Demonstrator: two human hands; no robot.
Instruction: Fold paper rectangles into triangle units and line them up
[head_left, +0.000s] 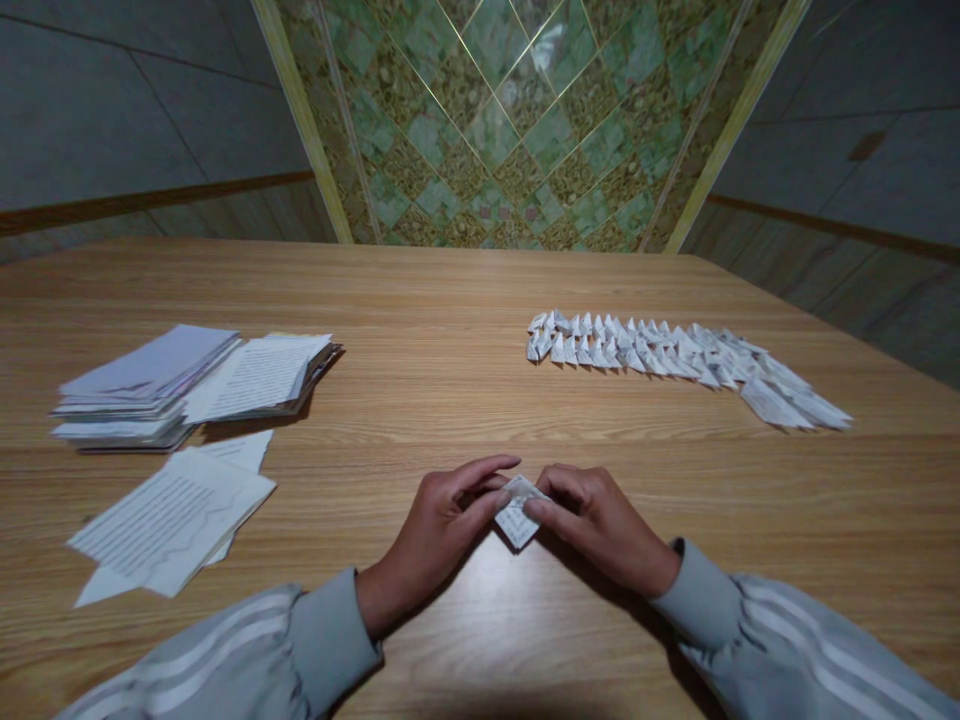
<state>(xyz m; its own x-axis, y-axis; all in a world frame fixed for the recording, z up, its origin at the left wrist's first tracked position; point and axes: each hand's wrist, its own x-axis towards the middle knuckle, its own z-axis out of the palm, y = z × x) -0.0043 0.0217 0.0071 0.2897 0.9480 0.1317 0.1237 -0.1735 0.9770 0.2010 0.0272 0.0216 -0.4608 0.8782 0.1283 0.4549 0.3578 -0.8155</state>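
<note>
Head view. Lower centre of the frame: the left hand (441, 518) and the right hand (601, 525) meet over a wooden worktop (450, 380). Between them they pinch a small folded paper piece (517, 514). The left thumb and forefinger close on its left edge, and the right fingertips press its right corner. The piece is printed with fine text and lies low over the worktop. Whether it touches the surface cannot be told, and its exact fold is probably a pointed one, though the fingers hide part of it. Both wrists emerge from grey sleeves (787, 640) with white stripes at the bottom edge of the frame.

Right of centre, well apart from the hands: a row of folded paper pieces (675, 355) lies in overlapping order and runs toward the right edge of the frame.

Left of the frame: a stack of printed sheets (146, 392) rests on the worktop, with a second, fanned stack (262, 375) touching it on the right. Just below these, a few loose sheets (171, 522) lie overlapped at an angle.

Upper centre: a green patterned wall panel (510, 120) rises behind the far edge of the worktop, flanked by grey tiled walls.
</note>
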